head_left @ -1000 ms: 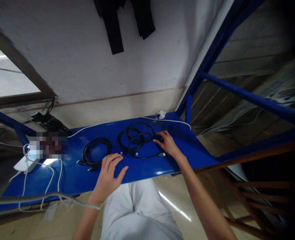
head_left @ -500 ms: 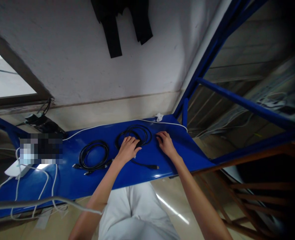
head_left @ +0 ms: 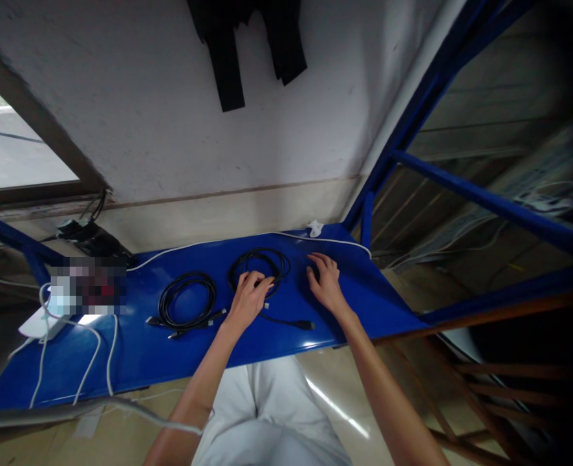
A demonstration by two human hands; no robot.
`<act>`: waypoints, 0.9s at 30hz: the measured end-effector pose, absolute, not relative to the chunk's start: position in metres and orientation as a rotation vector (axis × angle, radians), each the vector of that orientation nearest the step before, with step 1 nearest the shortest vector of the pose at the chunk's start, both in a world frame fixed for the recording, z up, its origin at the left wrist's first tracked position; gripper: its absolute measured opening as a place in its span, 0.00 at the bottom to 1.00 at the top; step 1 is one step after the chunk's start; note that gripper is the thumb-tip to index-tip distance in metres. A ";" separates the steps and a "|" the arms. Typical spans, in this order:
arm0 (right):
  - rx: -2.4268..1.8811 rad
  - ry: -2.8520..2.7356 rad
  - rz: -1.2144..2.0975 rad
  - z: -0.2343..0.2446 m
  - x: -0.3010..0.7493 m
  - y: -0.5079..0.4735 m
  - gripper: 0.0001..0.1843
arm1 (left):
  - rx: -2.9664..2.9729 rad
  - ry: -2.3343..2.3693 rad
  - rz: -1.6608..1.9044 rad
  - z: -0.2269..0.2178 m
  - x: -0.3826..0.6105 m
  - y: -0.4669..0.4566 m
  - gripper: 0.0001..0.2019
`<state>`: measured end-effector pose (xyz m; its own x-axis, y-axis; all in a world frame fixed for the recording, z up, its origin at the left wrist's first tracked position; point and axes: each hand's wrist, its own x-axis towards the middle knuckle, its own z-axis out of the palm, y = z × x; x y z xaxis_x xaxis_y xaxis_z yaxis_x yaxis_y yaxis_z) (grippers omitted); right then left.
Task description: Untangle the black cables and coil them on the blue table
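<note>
With 12 o'clock toward the wall, your left hand (head_left: 250,298) covers the near side of the coiled black cable (head_left: 231,275) on the blue bench (head_left: 359,310), ahead of your lap. It hides where the cable's loose end leaves the loops. Its fingers are bent, thumb near the index finger; you cannot tell whether they pinch a strand. A pixelated patch masks things at the bench's 9 o'clock end, partly covering the white power strip (head_left: 33,328).

The loops spread longest from 9 to 3 o'clock, and the loose end's plug (head_left: 303,324) points to 3, tipping slightly toward 4. Your right hand (head_left: 325,278) is at the coil's 3 o'clock, apart from it, thumb and half-curled fingers separated. The second black coil (head_left: 163,301) lies at 9 o'clock from your left hand.
</note>
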<state>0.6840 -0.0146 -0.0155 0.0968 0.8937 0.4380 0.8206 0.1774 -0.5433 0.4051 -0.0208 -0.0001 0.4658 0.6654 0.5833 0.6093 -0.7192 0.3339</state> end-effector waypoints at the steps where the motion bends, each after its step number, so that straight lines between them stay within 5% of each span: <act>1: -1.624 -1.702 0.153 -0.011 0.679 -0.017 0.22 | 2.609 1.145 1.145 -0.001 0.404 -0.021 0.15; 10: -1.374 -1.866 0.432 0.028 0.635 -0.061 0.23 | 2.525 1.160 1.665 0.024 0.387 -0.038 0.16; 22: -1.182 -1.896 0.715 0.029 0.536 -0.141 0.46 | 2.533 0.961 1.822 0.089 0.392 -0.077 0.20; 27: -0.931 -1.702 1.443 0.036 0.504 -0.157 0.12 | 2.606 0.932 1.655 0.104 0.393 -0.085 0.22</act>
<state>0.5043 -0.1573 0.0356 -0.4897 0.8695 0.0641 0.0791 0.1176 -0.9899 0.3928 -0.0845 0.1044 0.3076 0.4236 0.8520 0.5089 -0.8299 0.2288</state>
